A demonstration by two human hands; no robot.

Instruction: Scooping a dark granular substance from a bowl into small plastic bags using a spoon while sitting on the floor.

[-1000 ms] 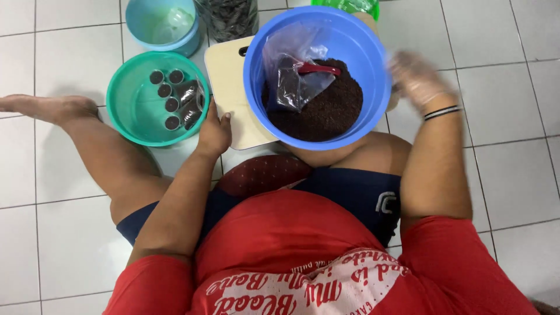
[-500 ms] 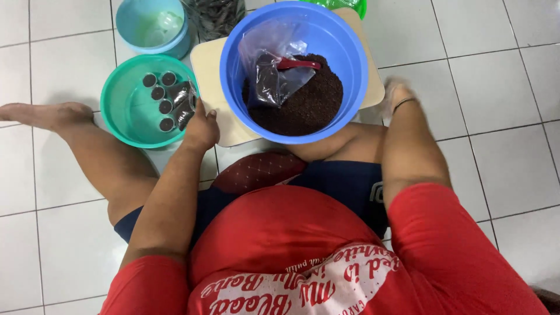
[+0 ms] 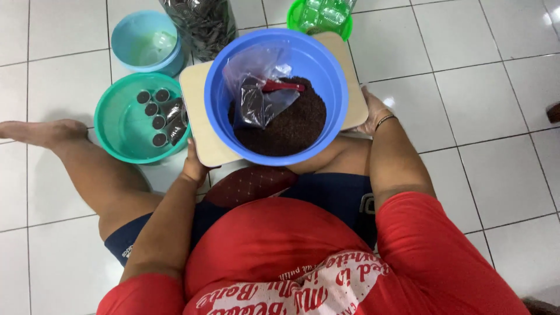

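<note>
Both hands, left (image 3: 193,167) at 7 o'clock, right (image 3: 373,112) at 3, fingers gripping the board (image 3: 201,125); a tilt could slide the blue bowl (image 3: 274,96) off.

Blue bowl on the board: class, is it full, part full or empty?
Part full. The blue bowl holds dark grains low down, with bare wall above them.

The floor (image 3: 478,99) is laid with large square white tiles, glossy, with thin dark grout lines running in a grid that sits slightly askew to the view. Soft light falls from above and leaves a pale glare on the tiles at the upper right corner. Faint grey shadows lie on the tiles at the left. A small dark object (image 3: 554,112) shows at the right edge, too cropped to identify
</note>
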